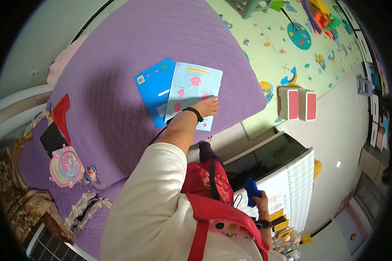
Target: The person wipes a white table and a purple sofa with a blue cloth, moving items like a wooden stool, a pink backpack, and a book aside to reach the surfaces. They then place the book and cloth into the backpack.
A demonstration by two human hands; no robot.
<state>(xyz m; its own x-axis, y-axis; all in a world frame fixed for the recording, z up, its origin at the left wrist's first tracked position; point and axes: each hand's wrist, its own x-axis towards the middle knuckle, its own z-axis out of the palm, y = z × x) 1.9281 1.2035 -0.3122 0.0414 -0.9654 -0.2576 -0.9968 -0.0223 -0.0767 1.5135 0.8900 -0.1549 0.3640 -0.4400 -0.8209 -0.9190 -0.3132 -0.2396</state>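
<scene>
My left hand [207, 107], with a black band at its wrist, lies across a light-blue printed booklet [183, 78] with pink figures. Its fingertips reach the booklet's right edge. Partly beneath that booklet is a darker blue book [153, 88] bearing a printed code. Both lie on a purple quilted bedspread [143, 36]. Low on my right side, my right hand [261, 200] grips a blue cloth [251, 192] beside a cabinet with a dark glossy front [264, 153].
A pink toy case [67, 166], a black tablet-like panel [52, 138] and red cloth [62, 114] lie at the left. A step stool [293, 104] with pink treads stands on the floor at right, by a patterned play mat [271, 42]. Clear containers [287, 244] sit on the cabinet.
</scene>
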